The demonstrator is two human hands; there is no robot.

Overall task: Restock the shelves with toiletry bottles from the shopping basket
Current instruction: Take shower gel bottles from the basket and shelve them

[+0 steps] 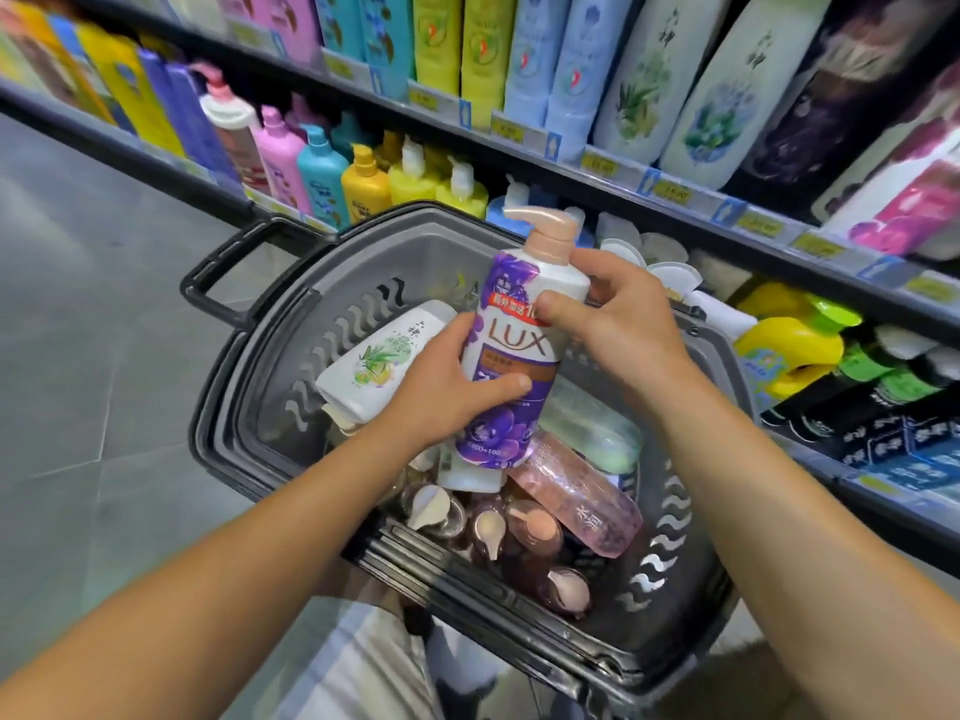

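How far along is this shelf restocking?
Done: the shelves look mostly full. In hand: both the left hand and right hand grip a purple Lux bottle above the basket. Left: many bottles, including a pink one, lie in the basket.

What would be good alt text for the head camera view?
Both hands, left hand and right hand, hold a purple LUX pump bottle upright above a dark shopping basket of toiletry bottles. Stocked store shelves run behind it.
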